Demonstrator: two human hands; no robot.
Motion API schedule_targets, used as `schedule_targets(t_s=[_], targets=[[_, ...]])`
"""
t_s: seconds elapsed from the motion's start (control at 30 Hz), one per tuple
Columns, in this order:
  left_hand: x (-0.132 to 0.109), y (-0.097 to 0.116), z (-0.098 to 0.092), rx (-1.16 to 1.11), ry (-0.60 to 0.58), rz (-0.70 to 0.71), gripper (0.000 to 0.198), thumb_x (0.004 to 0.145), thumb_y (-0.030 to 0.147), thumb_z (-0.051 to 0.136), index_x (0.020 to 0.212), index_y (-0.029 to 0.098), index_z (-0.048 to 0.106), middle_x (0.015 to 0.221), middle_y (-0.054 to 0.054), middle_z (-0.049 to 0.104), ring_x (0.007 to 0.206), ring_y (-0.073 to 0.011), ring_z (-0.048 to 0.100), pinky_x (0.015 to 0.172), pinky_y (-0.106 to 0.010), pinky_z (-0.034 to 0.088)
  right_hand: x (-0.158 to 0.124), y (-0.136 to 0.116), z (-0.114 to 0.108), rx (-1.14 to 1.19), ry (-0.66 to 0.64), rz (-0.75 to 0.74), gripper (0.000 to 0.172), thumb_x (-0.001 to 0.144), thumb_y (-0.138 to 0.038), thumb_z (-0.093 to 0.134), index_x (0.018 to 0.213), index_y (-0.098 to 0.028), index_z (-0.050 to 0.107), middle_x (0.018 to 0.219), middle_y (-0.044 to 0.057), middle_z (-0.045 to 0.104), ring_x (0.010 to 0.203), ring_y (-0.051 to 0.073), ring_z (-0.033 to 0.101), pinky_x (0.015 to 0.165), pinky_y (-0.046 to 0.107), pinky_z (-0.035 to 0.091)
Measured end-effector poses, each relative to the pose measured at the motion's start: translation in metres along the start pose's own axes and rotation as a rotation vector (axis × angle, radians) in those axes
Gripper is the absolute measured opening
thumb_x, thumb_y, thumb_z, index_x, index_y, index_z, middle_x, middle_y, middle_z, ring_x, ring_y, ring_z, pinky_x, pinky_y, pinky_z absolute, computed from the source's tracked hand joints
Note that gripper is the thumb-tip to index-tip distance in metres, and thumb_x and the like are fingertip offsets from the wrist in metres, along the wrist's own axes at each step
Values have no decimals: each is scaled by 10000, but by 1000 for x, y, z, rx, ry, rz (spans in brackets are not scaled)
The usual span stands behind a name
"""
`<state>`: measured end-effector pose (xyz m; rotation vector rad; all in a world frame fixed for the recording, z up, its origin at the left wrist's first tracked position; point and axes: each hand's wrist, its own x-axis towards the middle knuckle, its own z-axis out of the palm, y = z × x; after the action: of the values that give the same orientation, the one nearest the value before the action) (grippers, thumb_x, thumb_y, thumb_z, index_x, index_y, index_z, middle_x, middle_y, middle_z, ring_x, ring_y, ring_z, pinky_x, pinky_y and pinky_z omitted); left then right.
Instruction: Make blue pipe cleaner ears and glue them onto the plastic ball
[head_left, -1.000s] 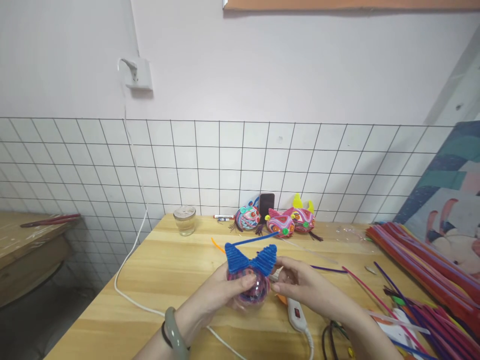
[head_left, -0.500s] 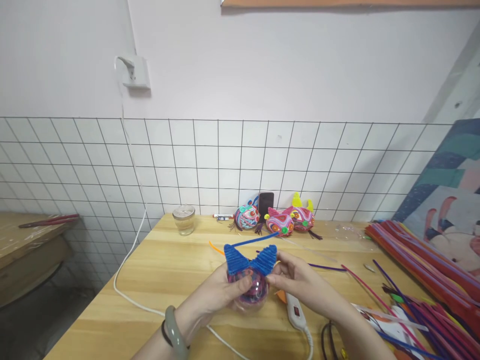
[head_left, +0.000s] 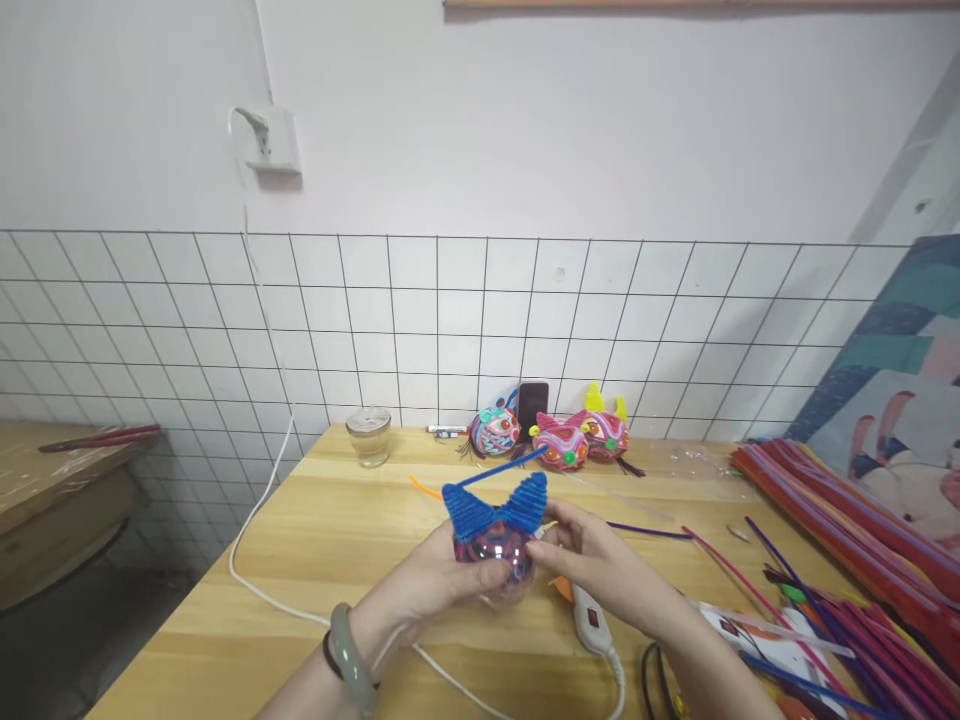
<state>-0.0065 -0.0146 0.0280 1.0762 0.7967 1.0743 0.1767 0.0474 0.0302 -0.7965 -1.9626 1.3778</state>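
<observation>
A clear round ball point(head_left: 496, 552) with purple and pink coils inside carries two blue pipe-cleaner ears point(head_left: 471, 512) on top. My left hand point(head_left: 442, 580) is wrapped around its left side, thumb across the front. The fingers of my right hand point(head_left: 574, 550) close on its right side, below the right ear. A long blue pipe cleaner point(head_left: 499, 467) sticks out from behind the left ear toward the upper right. Behind stand a blue-and-red decorated ball point(head_left: 493, 432) and two pink ones point(head_left: 561, 443), point(head_left: 606, 436) with ears.
At the back are a glass cup point(head_left: 369, 440) and an upright phone point(head_left: 533, 408). A white power strip point(head_left: 592, 620) lies by my right forearm, and a white cable point(head_left: 281, 608) crosses the left. Pipe cleaners point(head_left: 862, 640) are piled at the right of the wooden table point(head_left: 300, 530).
The ball with its blue ears has shifted slightly left and up, tilting a little. The long blue pipe cleaner behind it has moved left with it. Both hands keep hold.
</observation>
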Motion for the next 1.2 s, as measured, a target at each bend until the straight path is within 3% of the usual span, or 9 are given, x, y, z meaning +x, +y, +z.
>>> schedule_targets(t_s=[0.17, 0.27, 0.37, 0.57, 0.73, 0.9, 1.07, 1.13, 1.2], targets=[[-3, -2, -2, -115, 121, -76, 420, 731, 394, 648, 1091, 180, 604, 1074, -136, 636, 897, -224, 617, 780, -362, 456, -3, -8, 15, -205, 276, -131, 188, 758, -312, 634, 858, -184, 538, 714, -7, 518, 628, 136, 510, 594, 262, 449], [-3, -3, -2, -167, 118, -60, 352, 767, 383, 612, 1049, 172, 622, 1045, -125, 646, 876, -200, 622, 800, -356, 460, -6, -13, 25, -377, 176, -325, 163, 763, -224, 637, 919, -204, 597, 831, 42, 560, 738, 169, 533, 676, 292, 455], [-2, -5, 0, -184, 139, -62, 334, 762, 375, 622, 1023, 167, 627, 943, -100, 664, 804, -174, 628, 797, -360, 467, -5, -10, 32, -401, 171, -405, 148, 798, -203, 593, 939, -224, 634, 847, 54, 560, 772, 183, 551, 686, 294, 468], [0, -6, 1, -183, 196, -32, 373, 761, 380, 622, 1051, 147, 598, 962, -126, 668, 825, -202, 639, 779, -378, 488, -3, -6, 32, -383, 190, -334, 133, 851, -217, 504, 771, -200, 609, 795, 38, 557, 744, 173, 549, 662, 270, 441], [4, 1, -14, -292, 400, 34, 396, 760, 381, 623, 1070, 139, 577, 1101, -152, 634, 915, -218, 628, 801, -356, 504, -9, -19, 13, -284, 178, -209, 208, 866, -342, 472, 724, -201, 530, 739, 13, 517, 704, 164, 502, 655, 266, 408], [8, 10, -35, -436, 576, 113, 386, 732, 363, 659, 1038, 139, 589, 1103, -133, 640, 914, -216, 635, 800, -353, 525, -25, -37, -9, -50, -45, -93, 319, 793, -479, 549, 658, -190, 542, 678, 3, 487, 641, 153, 468, 585, 255, 389], [9, 14, -46, -492, 695, 207, 350, 731, 359, 662, 1006, 153, 594, 1085, -96, 651, 926, -187, 633, 796, -316, 533, -39, -52, -12, -41, -340, -72, 269, 720, -423, 663, 592, -190, 622, 629, 12, 554, 611, 157, 502, 607, 278, 406], [9, 14, -46, -481, 687, 232, 344, 738, 357, 656, 1019, 169, 590, 1110, -88, 642, 959, -190, 622, 814, -321, 525, -37, -52, -5, -151, -352, -59, 206, 755, -352, 641, 622, -195, 644, 648, 13, 582, 626, 157, 521, 638, 280, 418], [8, 12, -42, -442, 639, 236, 355, 747, 357, 647, 1048, 179, 583, 1154, -99, 621, 1002, -209, 602, 839, -350, 510, -30, -48, 3, -277, -252, -55, 185, 794, -297, 589, 649, -195, 641, 669, 14, 594, 650, 158, 534, 644, 271, 424]])
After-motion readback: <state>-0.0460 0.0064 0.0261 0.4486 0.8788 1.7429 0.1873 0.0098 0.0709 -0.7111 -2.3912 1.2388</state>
